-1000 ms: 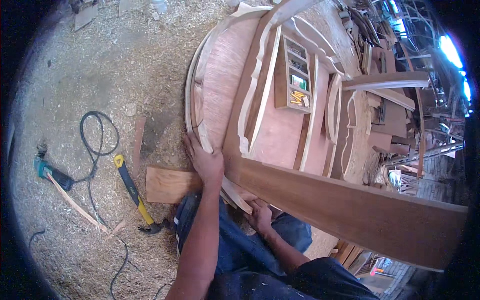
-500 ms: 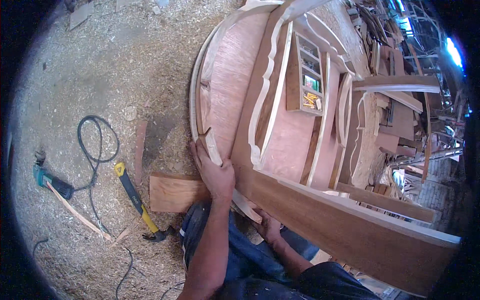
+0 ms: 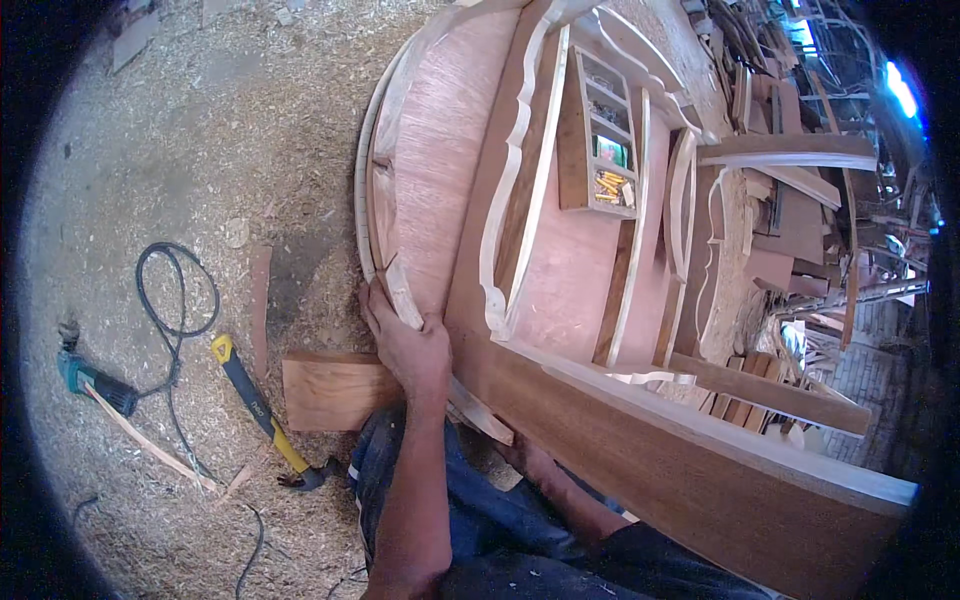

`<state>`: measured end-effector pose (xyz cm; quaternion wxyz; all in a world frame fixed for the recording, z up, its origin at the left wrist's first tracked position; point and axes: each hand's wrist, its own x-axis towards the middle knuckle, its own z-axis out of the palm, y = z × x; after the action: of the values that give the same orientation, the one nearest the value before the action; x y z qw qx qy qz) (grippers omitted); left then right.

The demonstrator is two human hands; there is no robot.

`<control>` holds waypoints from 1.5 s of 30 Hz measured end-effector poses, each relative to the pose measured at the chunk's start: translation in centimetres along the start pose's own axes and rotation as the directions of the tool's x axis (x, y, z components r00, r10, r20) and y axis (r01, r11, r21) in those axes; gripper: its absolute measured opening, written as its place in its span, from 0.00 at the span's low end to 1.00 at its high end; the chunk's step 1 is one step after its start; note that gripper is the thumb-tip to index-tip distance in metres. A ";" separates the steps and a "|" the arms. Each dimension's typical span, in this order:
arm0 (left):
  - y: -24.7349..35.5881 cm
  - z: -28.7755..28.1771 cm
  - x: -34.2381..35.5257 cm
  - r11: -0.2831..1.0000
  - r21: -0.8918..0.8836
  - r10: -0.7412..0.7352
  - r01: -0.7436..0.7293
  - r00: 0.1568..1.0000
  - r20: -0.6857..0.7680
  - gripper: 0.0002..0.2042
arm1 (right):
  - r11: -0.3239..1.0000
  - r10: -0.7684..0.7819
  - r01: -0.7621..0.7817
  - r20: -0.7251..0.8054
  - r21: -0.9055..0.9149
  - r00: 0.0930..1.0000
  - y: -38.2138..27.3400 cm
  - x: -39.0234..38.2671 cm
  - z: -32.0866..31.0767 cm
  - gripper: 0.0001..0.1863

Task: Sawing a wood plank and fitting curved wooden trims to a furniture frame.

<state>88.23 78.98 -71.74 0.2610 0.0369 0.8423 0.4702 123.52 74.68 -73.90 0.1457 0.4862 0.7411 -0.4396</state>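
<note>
A large wooden furniture frame with a pink plywood panel (image 3: 450, 130) leans in front of me. Along its left side runs a curved wooden edge strip (image 3: 366, 190). My left hand (image 3: 412, 352) is closed round this strip near its lower end, the fingers on the outer side. Just above the hand, a short pale wood block (image 3: 401, 293) lies against the panel. My right hand (image 3: 530, 462) is by the strip's bottom end, under a long brown board (image 3: 680, 430); its fingers are mostly hidden.
Left on the shaving-covered floor lie a yellow-and-black hammer (image 3: 262, 412), a green power tool (image 3: 92, 382) with a dark cord, and a thin curved offcut (image 3: 150, 440). A wood block (image 3: 335, 390) sits beside my knee. An open compartment box (image 3: 600, 140) rests on the frame. Lumber (image 3: 790, 220) is piled right.
The view has shifted a little, so most things sit farther left. My left hand keeps its place on the strip. My right hand is slightly more hidden beneath the long board.
</note>
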 end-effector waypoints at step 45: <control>-1.3 -0.3 1.1 0.989 -0.075 0.122 -0.124 0.992 -0.026 0.44 | 0.978 0.030 -0.051 -0.108 -0.201 0.994 -15.8 -1.7 -2.4 0.26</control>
<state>87.42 78.40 -73.09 0.2237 0.0737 0.8225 0.5176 111.47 73.38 -63.36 0.1646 0.5059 0.7786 -0.3327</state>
